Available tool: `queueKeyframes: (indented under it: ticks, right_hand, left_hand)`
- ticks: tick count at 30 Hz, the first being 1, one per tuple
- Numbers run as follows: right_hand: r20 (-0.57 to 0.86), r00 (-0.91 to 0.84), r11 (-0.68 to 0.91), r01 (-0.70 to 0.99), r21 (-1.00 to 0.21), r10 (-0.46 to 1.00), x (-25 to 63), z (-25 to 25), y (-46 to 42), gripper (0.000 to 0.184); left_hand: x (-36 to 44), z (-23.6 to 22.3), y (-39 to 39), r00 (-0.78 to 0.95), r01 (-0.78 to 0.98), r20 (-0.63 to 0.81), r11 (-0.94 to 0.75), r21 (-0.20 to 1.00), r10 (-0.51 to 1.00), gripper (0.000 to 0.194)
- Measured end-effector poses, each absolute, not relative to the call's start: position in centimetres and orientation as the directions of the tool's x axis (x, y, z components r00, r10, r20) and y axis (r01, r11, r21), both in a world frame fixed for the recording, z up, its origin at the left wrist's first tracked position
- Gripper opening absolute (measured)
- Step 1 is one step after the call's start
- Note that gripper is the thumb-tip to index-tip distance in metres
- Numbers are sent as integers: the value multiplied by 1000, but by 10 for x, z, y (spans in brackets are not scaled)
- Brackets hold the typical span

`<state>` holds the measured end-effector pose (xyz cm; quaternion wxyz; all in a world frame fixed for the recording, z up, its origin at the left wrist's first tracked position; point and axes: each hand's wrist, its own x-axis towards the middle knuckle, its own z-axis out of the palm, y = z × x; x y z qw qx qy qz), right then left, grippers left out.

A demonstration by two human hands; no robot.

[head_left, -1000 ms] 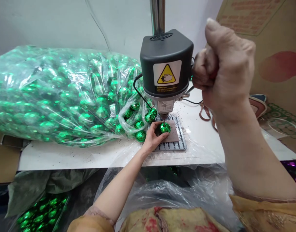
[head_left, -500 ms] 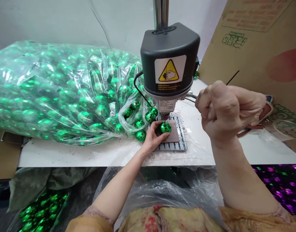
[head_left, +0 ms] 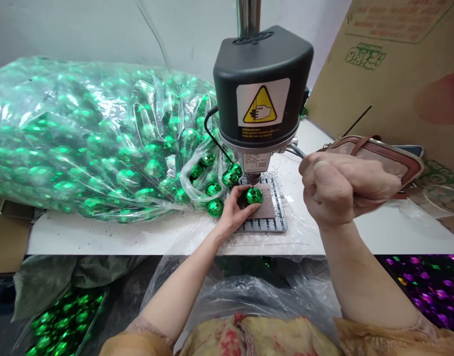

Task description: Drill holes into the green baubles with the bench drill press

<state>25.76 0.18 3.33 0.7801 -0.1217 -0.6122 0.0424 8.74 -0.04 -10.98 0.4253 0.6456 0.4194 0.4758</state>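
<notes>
My left hand [head_left: 234,210] pinches a shiny green faceted ball [head_left: 254,196] between thumb and fingers. The ball sits on a brownish square board [head_left: 268,207], which lies on the slotted metal base [head_left: 280,217] of a bench drill press [head_left: 262,94]. Directly above the ball is the drill chuck [head_left: 253,178], its bit reaching down to the ball's top. My right hand [head_left: 338,188] is closed in a fist around the end of the drill press lever [head_left: 296,150]; the grip itself is hidden by my fingers.
A large clear bag of green balls [head_left: 101,143] fills the left side, its mouth beside the base with loose balls [head_left: 215,207] there. Right of the drill lie a brown-trimmed pouch [head_left: 412,170] and a cardboard box [head_left: 397,74]. Purple balls [head_left: 430,291] show below the table.
My right hand has come down with the lever, and the drill head looks slightly larger and shifted right. My left hand keeps the ball in place on the board.
</notes>
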Motion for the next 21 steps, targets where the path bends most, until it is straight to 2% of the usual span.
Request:
queueKeyframes:
  ticks: [6, 8, 12, 13, 15, 18, 19, 21]
  right_hand:
    - [969, 213, 985, 91, -147, 125, 259, 19, 4, 49]
    - [969, 209, 984, 89, -157, 135, 258, 22, 2, 50]
    - [895, 327, 942, 33, -333, 304, 252, 52, 2, 56]
    - [845, 409, 924, 11, -382, 344, 250, 63, 3, 54]
    - [815, 425, 904, -19, -426, 393, 248, 82, 8, 46]
    - [807, 375, 885, -106, -452, 457, 248, 98, 17, 43]
    - [809, 366, 886, -128, -445, 459, 248, 100, 19, 43]
    - [818, 358, 893, -150, -425, 450, 249, 99, 22, 44]
  left_hand:
    - [88, -109, -2, 184, 129, 259, -284, 950, 948, 54]
    - [89, -110, -2, 182, 122, 258, -282, 952, 949, 53]
    - [90, -109, 0, 174, 144, 256, -282, 949, 951, 52]
    - [90, -108, -1, 159, 159, 255, -280, 947, 954, 52]
    - [90, -105, -8, 76, 236, 278, -288, 928, 958, 49]
    - [87, -102, -35, -58, 430, 472, -404, 807, 880, 44]
    - [85, -104, -48, -29, 470, 559, -482, 739, 829, 44]
    - [81, -111, -79, 154, 475, 688, -664, 578, 709, 46]
